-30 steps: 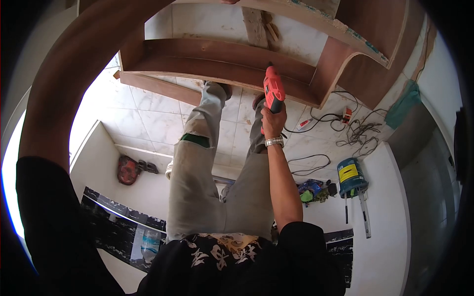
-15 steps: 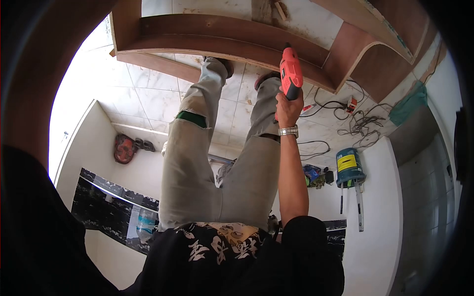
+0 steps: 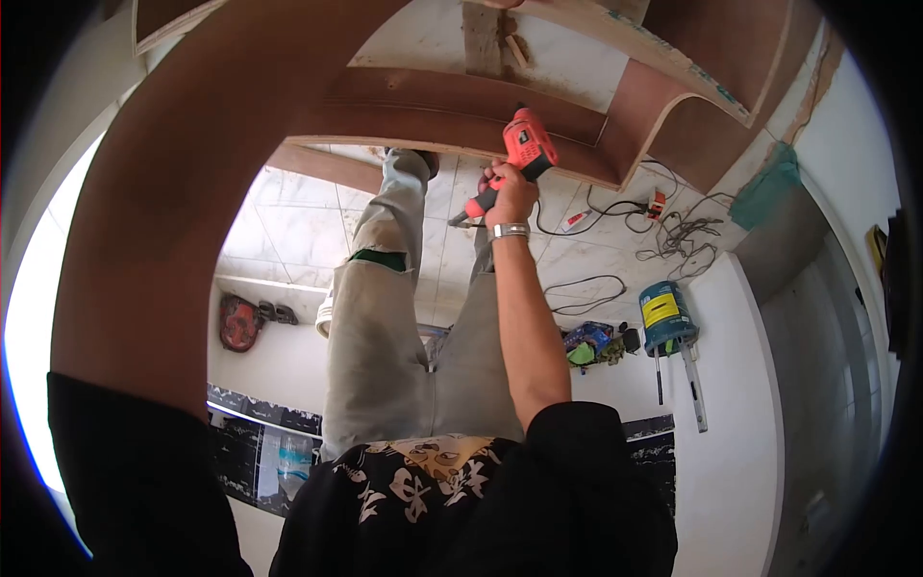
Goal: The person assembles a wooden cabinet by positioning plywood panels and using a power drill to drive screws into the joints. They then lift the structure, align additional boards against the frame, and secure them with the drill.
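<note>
My right hand (image 3: pixel 512 195), with a metal watch at the wrist, is wrapped round the handle of a red and black power drill (image 3: pixel 527 142). The drill's nose points up and away, in front of the curved brown wooden frame (image 3: pixel 442 127). My left arm (image 3: pixel 183 192) reaches forward across the left side of the view. Only a sliver of my left hand (image 3: pixel 502 3) shows at the top edge, by a wooden panel edge; its fingers are hidden.
Tangled cords (image 3: pixel 681 240) and a red-and-white tube (image 3: pixel 577 221) lie on the tiled floor. To the right are a blue-green bucket (image 3: pixel 665 332) with tools and a green bag (image 3: pixel 766 186). A red tool (image 3: pixel 240 322) lies at left.
My left arm has swung up and forward across the view. The drill in my right hand has moved left and turned, so its handle now shows. The view has shifted slightly.
</note>
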Tool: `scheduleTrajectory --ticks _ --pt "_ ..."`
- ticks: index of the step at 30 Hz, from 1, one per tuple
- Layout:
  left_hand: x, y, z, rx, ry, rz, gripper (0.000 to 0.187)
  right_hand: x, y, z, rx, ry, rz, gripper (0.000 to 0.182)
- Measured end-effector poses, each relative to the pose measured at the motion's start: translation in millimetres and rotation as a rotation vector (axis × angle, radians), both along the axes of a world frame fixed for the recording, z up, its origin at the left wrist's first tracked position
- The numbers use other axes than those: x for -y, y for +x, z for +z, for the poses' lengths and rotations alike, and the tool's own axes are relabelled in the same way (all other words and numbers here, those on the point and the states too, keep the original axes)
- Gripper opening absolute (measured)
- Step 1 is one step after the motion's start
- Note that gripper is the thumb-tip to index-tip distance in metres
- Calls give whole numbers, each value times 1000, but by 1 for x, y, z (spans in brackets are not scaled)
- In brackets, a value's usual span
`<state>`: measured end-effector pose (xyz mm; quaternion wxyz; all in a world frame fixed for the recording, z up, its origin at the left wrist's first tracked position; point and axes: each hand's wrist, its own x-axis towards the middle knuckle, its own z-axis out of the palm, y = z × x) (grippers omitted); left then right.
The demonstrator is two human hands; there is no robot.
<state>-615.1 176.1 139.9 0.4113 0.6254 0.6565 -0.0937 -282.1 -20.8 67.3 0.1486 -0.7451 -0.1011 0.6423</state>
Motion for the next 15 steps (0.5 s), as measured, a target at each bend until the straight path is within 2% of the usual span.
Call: scheduleTrajectory --ticks 8,15 --pt "4 -5 -1 54 20 -9 45 26 -40 -8 136 80 -43 13" --pt "13 -7 4 50 38 21 43 26 -38 -25 148 65 -111 13"
